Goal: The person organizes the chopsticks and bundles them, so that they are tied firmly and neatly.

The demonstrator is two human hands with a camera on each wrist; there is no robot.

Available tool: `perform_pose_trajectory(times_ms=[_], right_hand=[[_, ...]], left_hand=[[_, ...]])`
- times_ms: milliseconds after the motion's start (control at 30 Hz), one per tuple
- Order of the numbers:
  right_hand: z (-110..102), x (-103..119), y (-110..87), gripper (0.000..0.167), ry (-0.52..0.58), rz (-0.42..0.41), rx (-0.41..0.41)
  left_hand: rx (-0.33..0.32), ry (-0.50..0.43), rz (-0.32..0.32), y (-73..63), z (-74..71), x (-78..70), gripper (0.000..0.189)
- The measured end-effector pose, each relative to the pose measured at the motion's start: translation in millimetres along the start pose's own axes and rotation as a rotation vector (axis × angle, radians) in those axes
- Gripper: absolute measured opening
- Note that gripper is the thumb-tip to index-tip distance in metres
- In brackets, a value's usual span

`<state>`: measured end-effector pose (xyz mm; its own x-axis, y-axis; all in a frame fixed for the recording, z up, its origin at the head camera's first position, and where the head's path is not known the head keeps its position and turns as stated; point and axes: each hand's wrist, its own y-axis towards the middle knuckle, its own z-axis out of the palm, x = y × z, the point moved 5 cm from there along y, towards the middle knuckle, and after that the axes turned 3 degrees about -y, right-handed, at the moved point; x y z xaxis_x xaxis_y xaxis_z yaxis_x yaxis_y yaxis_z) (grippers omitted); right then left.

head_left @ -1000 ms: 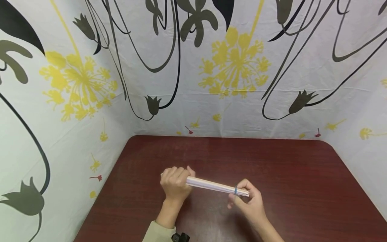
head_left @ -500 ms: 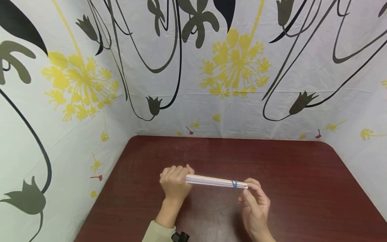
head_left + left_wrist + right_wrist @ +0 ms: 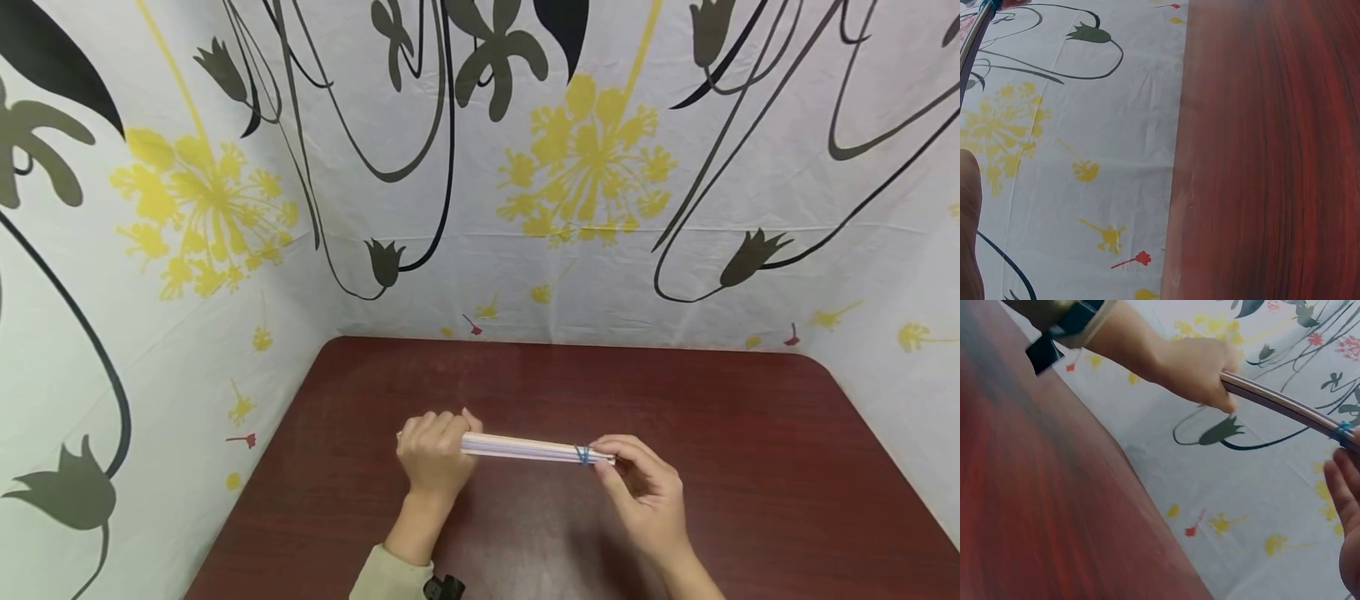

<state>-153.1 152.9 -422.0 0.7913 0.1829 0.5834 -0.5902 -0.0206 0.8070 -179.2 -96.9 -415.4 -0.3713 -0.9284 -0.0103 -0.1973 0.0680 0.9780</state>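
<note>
Sticks: slim and pale, bundled side by side, held up above the table, running from the left hand to the right hand and sloping slightly down toward the right.

Left hand: fingers wrapped together in a fist around the left end of the sticks, knuckles to the far side, thumb beside the sticks where they come out; the end inside the fist is hidden.

Right hand: thumb and forefinger pinch the right end of the sticks, forefinger on the far side, thumb on the near side; the tips of the sticks show between them. Whether these fingertips also touch the blue band cannot be told.

Blue band: looped around the sticks near their right end, just left of the right fingertips, well apart from the left fist.

Sleeve: pale, on the left forearm, with a black device at the wrist.

Table: dark reddish brown with wood grain, rounded far corners, a soft shadow below the right hand.

Cloth: white, hanging beyond the table's far, left and right edges, printed with yellow flowers, grey-green tulips and small red sprigs.
</note>
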Motion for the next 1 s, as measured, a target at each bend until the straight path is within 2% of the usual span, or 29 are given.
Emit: perform_pose_trajectory(times_ms=[200,333,600,833,1000], right_hand=[[-3,1,7.7,0.029,-0.126,-0.019,0.115],[-2,2,10.7,0.027,-0.172,-0.024,0.163],[9,1,13.5,0.024,-0.34,-0.097,0.24],[9,7,13.2,0.032,-0.401,-0.103,0.211],[5,11,13.7,0.023,-0.376,-0.109,0.17]], left_hand=[[-0.005,-0.008,0.018,-1.0,-0.6,1.3,0.041],[-0.009,-0.013,0.017,-2.1,-0.3,0.1,0.041],[-0.011,-0.039,0.072,-2.8,6.2,-15.4,0.04],[-0.013,-0.043,0.048,-0.9,3.5,-14.0,0.04],[0.005,-0.034,0.031,0.1,3.0,-9.6,0.04]])
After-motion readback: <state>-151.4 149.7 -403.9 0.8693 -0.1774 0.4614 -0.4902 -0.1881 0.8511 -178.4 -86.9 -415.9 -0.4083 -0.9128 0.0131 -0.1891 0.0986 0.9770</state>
